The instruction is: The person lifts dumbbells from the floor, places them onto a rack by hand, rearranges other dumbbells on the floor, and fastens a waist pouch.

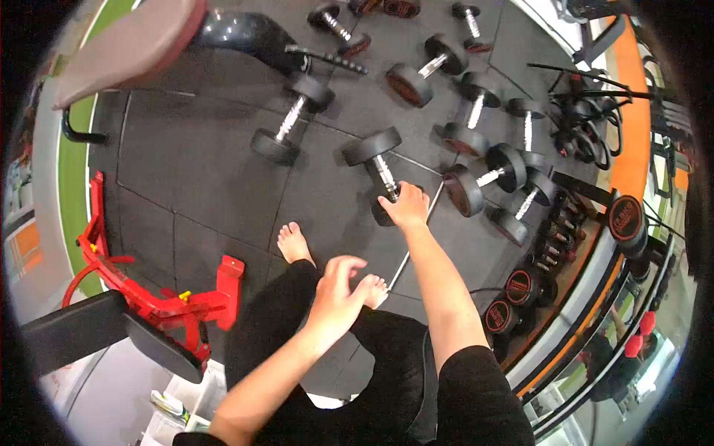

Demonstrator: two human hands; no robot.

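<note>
My right hand [409, 206] is on the near end of a black dumbbell [384, 172] with a chrome handle. The thumb lies on the left by the handle, the fingers curl over the right side, and part of the near head is hidden under the hand. My left hand [338, 297] hangs in the air above my bare feet, its fingers loosely bent and apart from the thumb, with nothing in it. Close by on the floor lie another dumbbell [291, 119] to the upper left and a dumbbell [487, 178] to the right.
Several more dumbbells [425, 68] lie across the black rubber floor [208, 163]. A rack [587, 305] with dumbbells and a mirror [625, 349] line the right side. On the left stand a red-framed machine [163, 301] and a brown padded seat [130, 48].
</note>
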